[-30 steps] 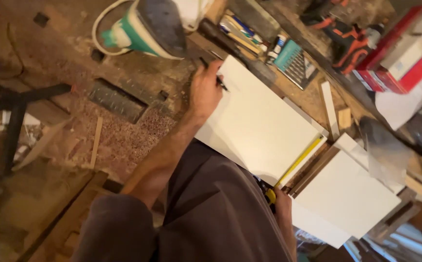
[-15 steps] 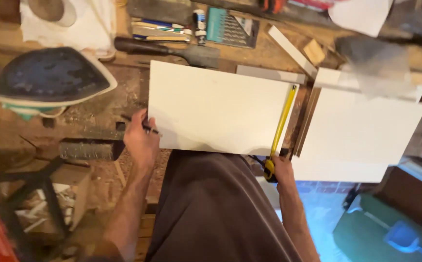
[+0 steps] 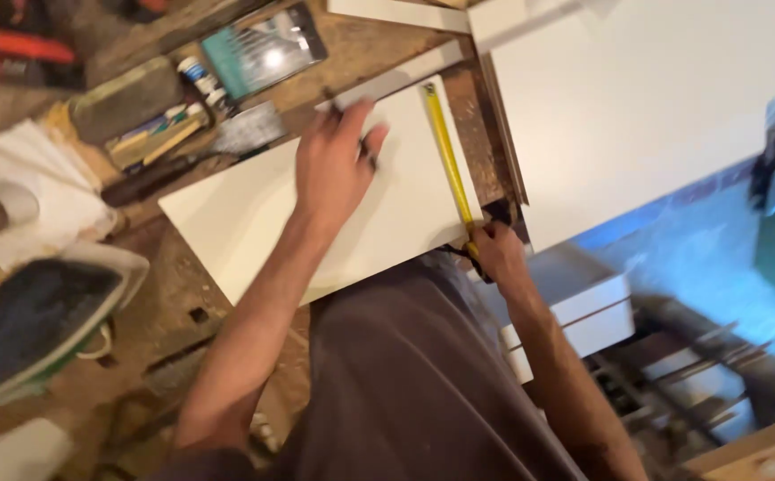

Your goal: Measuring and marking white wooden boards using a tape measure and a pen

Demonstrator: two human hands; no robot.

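Note:
A white rectangular board [image 3: 254, 218] lies flat on a worn wooden workbench [image 3: 169, 294]. My left hand [image 3: 336, 162] rests on the board's far right part, gripping a dark pencil between its fingers. A yellow tape measure [image 3: 448, 160] runs along the board's right edge. My right hand [image 3: 494, 254] grips the tape's case at the board's near right corner. A larger white panel [image 3: 637, 107] lies to the right of the board.
An electric sander [image 3: 27, 325] sits at the near left. At the back are a white cloth [image 3: 40, 209], pencils and tubes [image 3: 160, 129], a case of drill bits [image 3: 263, 49] and a grey block [image 3: 125, 102]. White boxes [image 3: 575, 307] stand below the bench at right.
My left hand has moved from the board's left edge across to its right part near the tape. The view has swung round. My right hand keeps hold of the tape.

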